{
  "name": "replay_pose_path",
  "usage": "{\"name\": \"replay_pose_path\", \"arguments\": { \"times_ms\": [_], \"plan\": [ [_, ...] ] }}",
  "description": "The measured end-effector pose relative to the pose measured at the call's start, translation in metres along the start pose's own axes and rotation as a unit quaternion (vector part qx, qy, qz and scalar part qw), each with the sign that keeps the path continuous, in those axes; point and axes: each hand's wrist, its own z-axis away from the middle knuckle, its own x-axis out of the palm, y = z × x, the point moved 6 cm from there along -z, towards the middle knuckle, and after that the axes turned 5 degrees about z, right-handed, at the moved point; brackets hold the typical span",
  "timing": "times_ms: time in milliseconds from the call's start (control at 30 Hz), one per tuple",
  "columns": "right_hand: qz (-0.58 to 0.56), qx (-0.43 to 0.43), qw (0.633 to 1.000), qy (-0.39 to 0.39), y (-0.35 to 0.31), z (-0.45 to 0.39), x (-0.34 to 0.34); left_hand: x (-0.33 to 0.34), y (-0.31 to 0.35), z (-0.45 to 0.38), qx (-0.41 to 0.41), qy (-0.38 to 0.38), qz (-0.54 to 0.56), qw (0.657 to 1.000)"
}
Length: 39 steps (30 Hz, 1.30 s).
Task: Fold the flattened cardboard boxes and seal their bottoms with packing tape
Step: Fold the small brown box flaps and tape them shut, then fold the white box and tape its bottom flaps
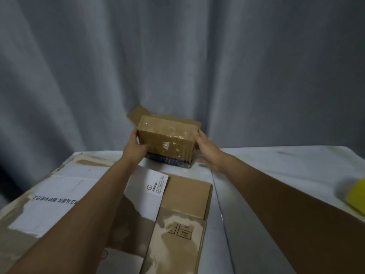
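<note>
One box looks folded and taped along its bottom — left hand and right hand clasp its ends — while flattened boxes wait on the worktop.

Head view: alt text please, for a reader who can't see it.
Both hands, left hand and right hand, hold a small taped cardboard box by its ends above a white table. Flattened cardboard boxes lie nearer; grey curtain behind.
</note>
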Motion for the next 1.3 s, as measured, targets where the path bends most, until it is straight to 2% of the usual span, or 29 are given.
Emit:
{"name": "replay_pose_path", "arguments": {
  "times_ms": [200, 400, 500, 600, 700, 767, 867, 967, 1133, 1300],
  "plan": [
    [-0.011, 0.012, 1.000, 0.023, 0.001, 0.020, -0.001, -0.011, 0.006, 0.029, -0.018, 0.019, -0.031, 0.999],
    [-0.043, 0.011, 0.995, 0.085, 0.028, 0.061, 0.015, -0.067, 0.014, 0.087, 0.050, 0.043, -0.148, 0.987],
    [-0.062, 0.038, 0.995, 0.071, 0.046, 0.093, 0.043, -0.088, -0.007, 0.121, 0.035, -0.017, -0.279, 0.960],
    [-0.087, 0.070, 0.993, 0.039, 0.059, 0.124, 0.071, -0.102, -0.035, 0.152, -0.016, -0.076, -0.432, 0.899],
    [-0.082, 0.098, 0.991, -0.039, 0.064, 0.152, 0.100, -0.103, -0.048, 0.183, -0.042, -0.103, -0.477, 0.872],
    [-0.075, 0.116, 0.987, -0.080, 0.064, 0.163, 0.115, -0.096, -0.049, 0.201, -0.041, -0.113, -0.462, 0.879],
    [-0.077, 0.124, 0.984, -0.104, 0.056, 0.168, 0.128, -0.098, -0.061, 0.213, -0.061, -0.095, -0.341, 0.933],
    [-0.078, 0.145, 0.982, -0.097, 0.047, 0.170, 0.133, -0.110, -0.074, 0.219, -0.054, -0.055, -0.266, 0.961],
    [-0.035, 0.146, 0.988, -0.041, 0.037, 0.163, 0.139, -0.118, -0.082, 0.222, -0.050, 0.002, -0.188, 0.981],
    [-0.081, 0.174, 0.981, -0.027, 0.038, 0.162, 0.150, -0.125, -0.088, 0.221, -0.073, 0.033, -0.075, 0.994]
  ]
}}
